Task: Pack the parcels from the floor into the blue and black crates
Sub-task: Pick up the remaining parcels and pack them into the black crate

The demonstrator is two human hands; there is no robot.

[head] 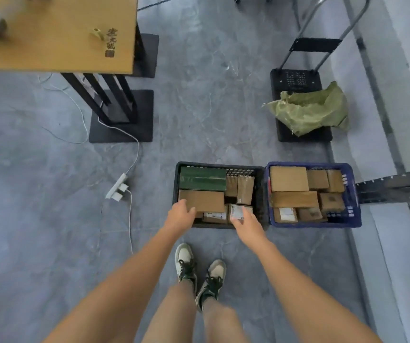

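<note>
Head view: the black crate (220, 167) sits at 12 o'clock from the feet, the blue crate (354, 194) touching at its 3 o'clock. Left hand (180, 214) fingers grip a brown parcel (207, 200); right hand (246, 222) fingers hold a labelled parcel (238, 211) inside the black crate.

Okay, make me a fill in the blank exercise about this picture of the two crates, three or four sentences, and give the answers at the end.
1. The green box lies in the ____ crate.
2. The blue crate stands to the ____ of the black crate.
3. The left hand touches a ____ box in the black crate.
4. The green sack lies on a black ____.

Answers: black; right; brown; trolley
</note>
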